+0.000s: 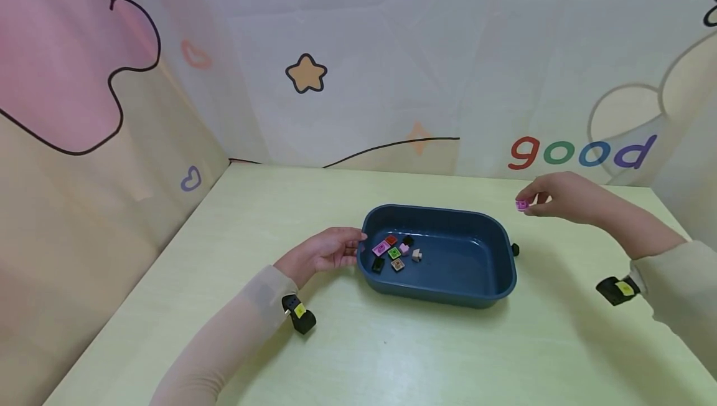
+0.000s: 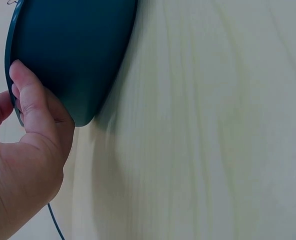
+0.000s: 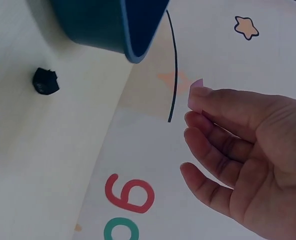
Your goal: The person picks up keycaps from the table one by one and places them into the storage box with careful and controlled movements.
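Observation:
A dark blue rectangular tub [image 1: 448,297] with rounded corners stands on the table. My left hand [image 1: 327,249] grips its left end, thumb at the rim; the left wrist view shows fingers [image 2: 32,107] against the tub's outer wall [image 2: 72,60]. Gathered in the tub's left half are several small toy-brick-like pieces, among them a pink-purple one [image 1: 381,248], a green one [image 1: 394,253], a tan one [image 1: 398,264] and a white one [image 1: 417,255]. Right of the tub and above the table, my right hand [image 1: 566,197] pinches a small pink block [image 1: 521,205] between thumb and fingertips.
A small black piece [image 3: 46,81] lies on the table just outside the tub's right end. Behind the pale wood-grain table [image 1: 313,356] hangs a printed cloth backdrop [image 1: 364,32], and more cloth borders the left and right sides.

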`<state>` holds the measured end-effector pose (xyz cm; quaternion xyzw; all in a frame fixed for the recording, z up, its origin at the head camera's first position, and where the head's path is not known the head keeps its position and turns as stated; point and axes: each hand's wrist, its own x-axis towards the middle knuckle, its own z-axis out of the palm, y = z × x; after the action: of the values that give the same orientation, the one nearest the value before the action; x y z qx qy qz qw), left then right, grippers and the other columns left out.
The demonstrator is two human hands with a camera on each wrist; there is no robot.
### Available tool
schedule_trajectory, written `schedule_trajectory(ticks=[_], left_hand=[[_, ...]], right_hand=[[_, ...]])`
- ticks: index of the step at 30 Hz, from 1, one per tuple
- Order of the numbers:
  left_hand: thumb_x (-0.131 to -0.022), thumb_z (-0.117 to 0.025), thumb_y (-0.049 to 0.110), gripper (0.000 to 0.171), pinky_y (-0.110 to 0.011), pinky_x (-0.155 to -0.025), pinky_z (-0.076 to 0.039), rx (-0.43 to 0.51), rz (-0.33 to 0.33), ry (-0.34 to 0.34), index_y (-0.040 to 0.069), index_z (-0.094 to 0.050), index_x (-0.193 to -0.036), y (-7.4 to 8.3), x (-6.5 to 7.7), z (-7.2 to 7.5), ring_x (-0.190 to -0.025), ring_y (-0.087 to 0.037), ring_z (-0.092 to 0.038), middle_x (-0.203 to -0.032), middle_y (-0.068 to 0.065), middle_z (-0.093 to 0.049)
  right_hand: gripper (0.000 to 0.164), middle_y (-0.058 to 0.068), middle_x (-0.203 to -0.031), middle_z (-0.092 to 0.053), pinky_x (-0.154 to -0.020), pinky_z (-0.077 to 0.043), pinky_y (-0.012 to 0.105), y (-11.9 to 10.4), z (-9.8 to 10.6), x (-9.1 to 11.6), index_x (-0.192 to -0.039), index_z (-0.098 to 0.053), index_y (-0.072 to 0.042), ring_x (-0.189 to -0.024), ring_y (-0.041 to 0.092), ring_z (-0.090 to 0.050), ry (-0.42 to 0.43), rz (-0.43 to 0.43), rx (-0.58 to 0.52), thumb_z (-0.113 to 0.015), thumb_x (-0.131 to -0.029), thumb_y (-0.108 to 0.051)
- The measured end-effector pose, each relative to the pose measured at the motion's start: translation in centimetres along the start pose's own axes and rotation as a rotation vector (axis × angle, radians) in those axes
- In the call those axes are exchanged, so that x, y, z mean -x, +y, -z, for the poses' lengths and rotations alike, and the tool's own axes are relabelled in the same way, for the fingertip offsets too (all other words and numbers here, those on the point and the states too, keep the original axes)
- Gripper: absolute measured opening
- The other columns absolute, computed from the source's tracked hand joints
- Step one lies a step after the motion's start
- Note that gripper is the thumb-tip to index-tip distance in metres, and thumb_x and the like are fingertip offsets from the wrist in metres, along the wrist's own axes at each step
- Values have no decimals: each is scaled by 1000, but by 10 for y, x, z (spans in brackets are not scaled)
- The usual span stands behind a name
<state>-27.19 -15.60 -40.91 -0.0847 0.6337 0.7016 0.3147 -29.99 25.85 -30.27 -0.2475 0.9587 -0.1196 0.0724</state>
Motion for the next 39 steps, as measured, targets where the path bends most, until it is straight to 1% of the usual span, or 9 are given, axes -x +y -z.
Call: schedule_trajectory(ticks=[7, 14, 18, 24, 31, 35, 39], left_hand=[[-107, -49, 15, 12, -14, -60, -58, 6, 3, 10, 8, -59, -106, -1, -3, 0, -65, -6, -61, -79, 2, -64], [-107, -50, 16, 12, -14, -61, -59, -1, 11, 19, 9, -59, -105, -1, -3, -1, -67, -6, -61, -80, 1, -63], [-107, -50, 16, 12, -14, -61, -59, 3, 20, 28, 8, -59, -106, 0, -2, -1, -67, -7, -61, -81, 1, -63], [-107, -50, 16, 13, -14, -61, -59, -8, 13, 22, 7, -59, -109, -1, -2, -1, -67, -7, -60, -80, 1, -63], [-107, -50, 16, 12, -14, -59, -59, -8, 18, 25, 8, -58, -107, 1, -1, -1, -65, -6, -60, -79, 2, -62], [-107, -51, 17, 13, -14, -60, -59, -11, 16, 27, 7, -58, -109, 0, -2, 0, -66, -6, -60, -80, 1, -62], [-106, -51, 17, 13, -14, -61, -59, -11, 13, 31, 7, -59, -109, -1, -2, 1, -67, -7, -60, -81, 1, -62]], right_hand=[[27, 5, -102, -75, -71, -56, 29, -14, 4, -8, -116, -74, -1, -91, 18, -64, -1, 27, -7, -75, -91, -13], [26, 3, -101, -75, -73, -57, 30, -28, 5, -17, -114, -75, -3, -91, 17, -66, -3, 84, -10, -76, -90, -12], [26, 4, -101, -74, -72, -58, 30, -37, 5, -22, -115, -74, -2, -91, 18, -65, -14, 94, -31, -76, -90, -11], [26, 5, -103, -75, -72, -59, 30, -50, 5, -30, -115, -74, -2, -91, 18, -65, -31, 111, -49, -75, -91, -10], [26, 7, -105, -75, -73, -61, 32, -61, 6, -39, -116, -74, -2, -92, 18, -65, -48, 128, -71, -75, -92, -11], [26, 6, -104, -76, -73, -59, 30, -67, 5, -43, -116, -74, -2, -92, 18, -65, -61, 151, -72, -74, -92, -11], [26, 7, -104, -76, -74, -61, 32, -72, 2, -48, -116, -74, -2, -92, 18, -65, -78, 176, -77, -74, -92, -11]])
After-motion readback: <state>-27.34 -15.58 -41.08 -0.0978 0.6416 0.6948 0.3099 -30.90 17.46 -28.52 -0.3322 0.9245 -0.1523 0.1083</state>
